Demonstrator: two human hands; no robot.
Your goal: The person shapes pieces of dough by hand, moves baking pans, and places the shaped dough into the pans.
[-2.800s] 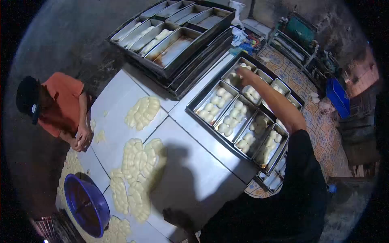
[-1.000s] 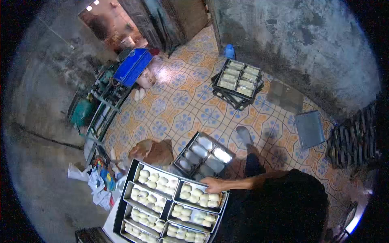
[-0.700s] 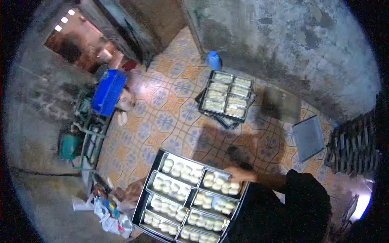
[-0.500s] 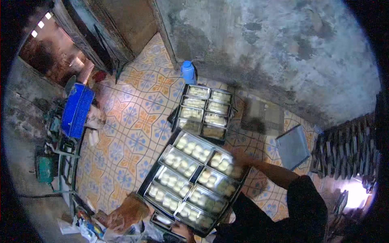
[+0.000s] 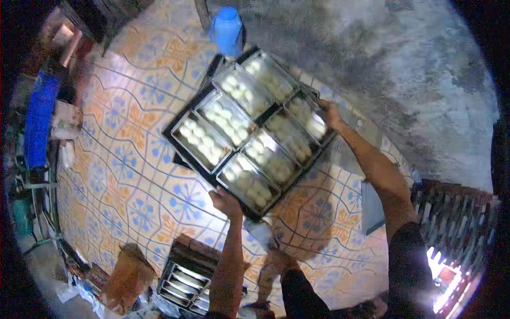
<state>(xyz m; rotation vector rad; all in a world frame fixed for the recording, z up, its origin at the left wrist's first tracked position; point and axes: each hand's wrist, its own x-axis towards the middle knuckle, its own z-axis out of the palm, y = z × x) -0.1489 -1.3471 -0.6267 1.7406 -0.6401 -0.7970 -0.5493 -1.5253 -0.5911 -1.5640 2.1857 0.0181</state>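
Observation:
A black tray (image 5: 239, 210) carries several rectangular metal tins, each with pale dough balls inside. My left hand (image 5: 227, 203) grips its near-left edge, thumb on the rim. At the far right edge, my right hand (image 5: 330, 114) is closed on the rim. The tray is tilted in view and covers most of another dark tray (image 5: 217, 65), whose corner shows on the far left side. Whether the two touch, I cannot tell. A blue bottle (image 5: 227, 33) stands just beyond, by the wall.
Lower left, more tins (image 5: 186, 284) sit near a brown box (image 5: 125, 279). A blue container (image 5: 40, 119) is at the left. On the right are a grey sheet tray (image 5: 373, 207) and stacked dark pans (image 5: 451, 234). Patterned tiles (image 5: 122, 143) cover the floor.
The tray of dough tins has moved up and away from me, over the tins by the blue bottle. The tins at lower left are now uncovered, and the view has shifted.

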